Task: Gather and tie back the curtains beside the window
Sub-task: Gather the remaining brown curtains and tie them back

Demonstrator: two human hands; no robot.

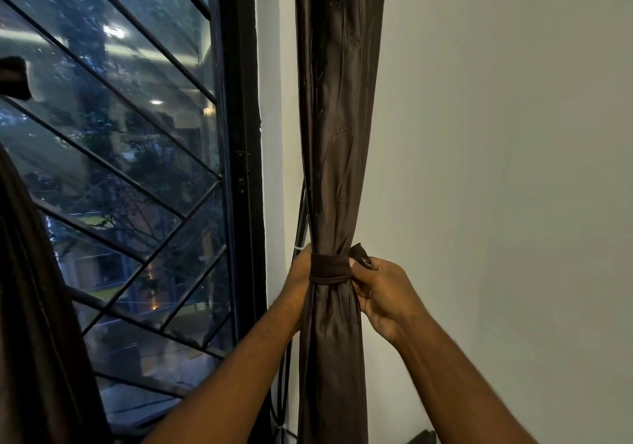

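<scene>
Pale wall (pixel 496 135), gathered curtain (pixel 337 135) hanging beside

Curtain (pixel 337 135): dark brown cloth with a satin sheen, smooth-faced, faintly embossed and creased into long folds; the tie band (pixel 330 267) wrapped round it is a duller, matt brown cloth. Window pane (pixel 154 135): glossy, reflective glass, with bars (pixel 216 175) and frame (pixel 239 101) of dark metal in a matt black finish. Wall (pixel 513 169): smooth, matt, pale painted surface.

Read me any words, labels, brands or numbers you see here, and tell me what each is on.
No readable text anywhere.
On the tie band, at the end pinched by the right hand: a small pale mark, too blurred to read.
On the curtain: only a woven pattern, no letters.
</scene>
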